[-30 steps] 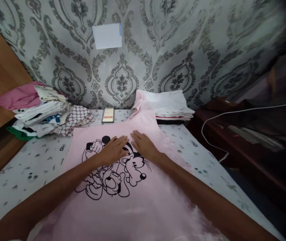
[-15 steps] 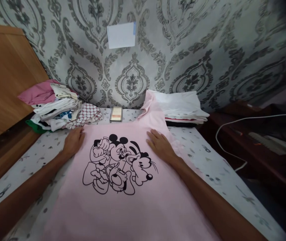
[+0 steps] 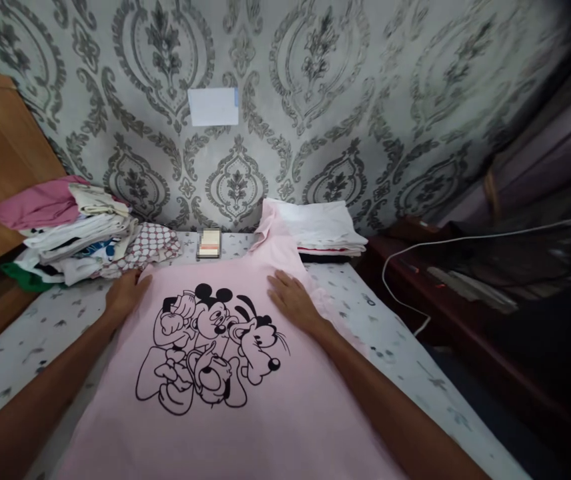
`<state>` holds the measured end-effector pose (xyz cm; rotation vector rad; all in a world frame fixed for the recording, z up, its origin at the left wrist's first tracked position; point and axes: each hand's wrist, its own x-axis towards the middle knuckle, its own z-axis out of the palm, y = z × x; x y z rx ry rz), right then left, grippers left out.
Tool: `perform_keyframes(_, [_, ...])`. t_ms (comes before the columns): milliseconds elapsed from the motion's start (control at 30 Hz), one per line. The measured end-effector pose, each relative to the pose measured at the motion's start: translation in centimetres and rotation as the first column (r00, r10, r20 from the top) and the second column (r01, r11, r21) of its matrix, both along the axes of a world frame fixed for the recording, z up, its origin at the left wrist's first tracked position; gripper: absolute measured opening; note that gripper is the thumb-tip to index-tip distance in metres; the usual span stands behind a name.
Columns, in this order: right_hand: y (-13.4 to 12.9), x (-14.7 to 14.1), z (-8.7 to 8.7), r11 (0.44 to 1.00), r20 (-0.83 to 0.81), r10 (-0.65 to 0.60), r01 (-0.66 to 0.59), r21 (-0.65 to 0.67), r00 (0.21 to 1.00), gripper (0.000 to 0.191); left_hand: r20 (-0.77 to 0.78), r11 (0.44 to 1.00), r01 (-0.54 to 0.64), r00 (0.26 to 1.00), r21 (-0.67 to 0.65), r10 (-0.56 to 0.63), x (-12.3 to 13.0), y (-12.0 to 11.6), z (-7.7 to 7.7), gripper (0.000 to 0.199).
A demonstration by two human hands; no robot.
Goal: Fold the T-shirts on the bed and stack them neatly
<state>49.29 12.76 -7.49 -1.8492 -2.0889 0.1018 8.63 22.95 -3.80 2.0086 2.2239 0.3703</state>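
A pink T-shirt (image 3: pixel 245 433) with a black-line cartoon print lies spread front side up, its lower part running out of view at the bottom. My left hand (image 3: pixel 128 295) rests along the shirt's upper left edge, fingers pointing forward and the thumb side on the fabric. Flat on the cloth to the right of the print is my right hand (image 3: pixel 294 301), its fingers spread. The right sleeve part of the shirt reaches up against a stack of folded white clothes (image 3: pixel 328 227).
At the left, a heap of folded clothes (image 3: pixel 85 230) stands beside a wooden cabinet (image 3: pixel 10 160). A small blurred box (image 3: pixel 209 244) sits near the patterned wall. A white cable (image 3: pixel 390 273) hangs over dark red furniture (image 3: pixel 465 313) on the right. The patterned sheet (image 3: pixel 385 360) lies underneath.
The camera view has turned right and up, so everything sits further left and lower in the picture. Both hands stay at about the same places on the shirt.
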Motion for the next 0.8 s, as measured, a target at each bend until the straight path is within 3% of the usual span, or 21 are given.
perform_keyframes(133, [0.4, 1.0, -0.1, 0.993, -0.202, -0.016, 0.039, 0.111, 0.979, 0.035, -0.043, 1.000, 0.027, 0.999, -0.007, -0.028, 0.2, -0.2, 0.7, 0.037])
perform_keyframes(267, [3.1, 2.9, 2.9, 0.966, -0.250, -0.132, 0.181, 0.185, 0.959, 0.038, 0.007, 0.999, 0.037, 0.999, 0.038, -0.037, 0.0, -0.1, 1.1, 0.030])
perform_keyframes(400, [8.3, 4.3, 8.6, 0.952, -0.161, -0.184, 0.217, 0.216, 0.970, 0.041, 0.127, 0.999, 0.039, 0.991, 0.035, -0.043, 0.5, 0.8, 1.5, 0.037])
perform_keyframes(533, [13.4, 3.9, 13.0, 0.979, 0.014, -0.163, 0.160, 0.127, 0.986, 0.059, -0.034, 0.999, 0.037, 0.999, 0.033, -0.036, 2.0, 1.1, 2.3, 0.046])
perform_keyframes(700, [17.9, 2.8, 14.4, 0.996, 0.192, -0.062, 0.072, -0.048, 0.979, 0.073, -0.211, 0.984, 0.175, 0.962, -0.021, -0.175, 3.4, 0.9, 3.4, 0.049])
perform_keyframes(800, [19.6, 2.6, 14.2, 0.993, 0.258, -0.044, 0.071, -0.097, 0.965, 0.051, -0.270, 0.972, 0.229, 0.934, -0.044, -0.232, 3.5, 1.2, 3.5, 0.049])
